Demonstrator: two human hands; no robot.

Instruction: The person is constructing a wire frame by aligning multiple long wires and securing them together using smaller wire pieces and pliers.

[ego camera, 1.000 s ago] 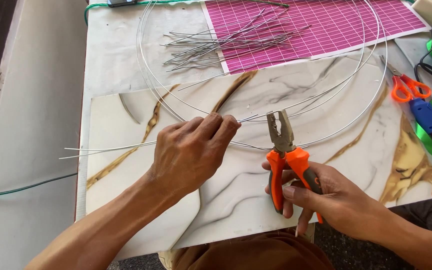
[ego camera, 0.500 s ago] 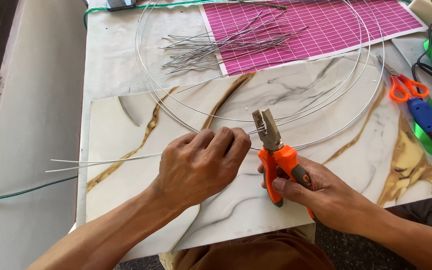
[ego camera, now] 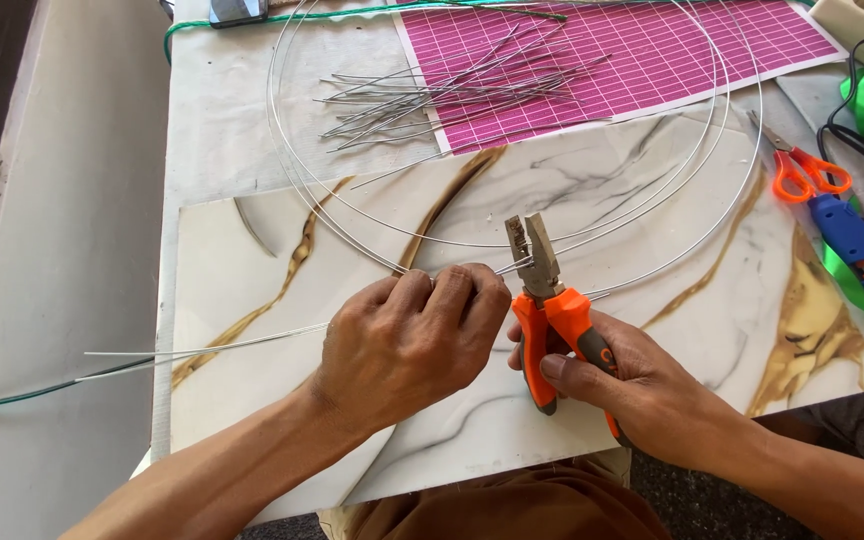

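both hands closed — left hand (ego camera: 407, 345) pinching straight wires (ego camera: 202, 348), right hand (ego camera: 642, 395) gripping pliers (ego camera: 544, 300)

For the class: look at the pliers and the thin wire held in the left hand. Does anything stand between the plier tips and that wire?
Nothing visible does. The pliers in the right hand already meet the thin wire just beyond the left hand, above the marbled board.

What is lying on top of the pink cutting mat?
On the pink cutting mat lie the ends of a bundle of straight wire pieces and arcs of the large wire hoops. Its upper edge is out of view.
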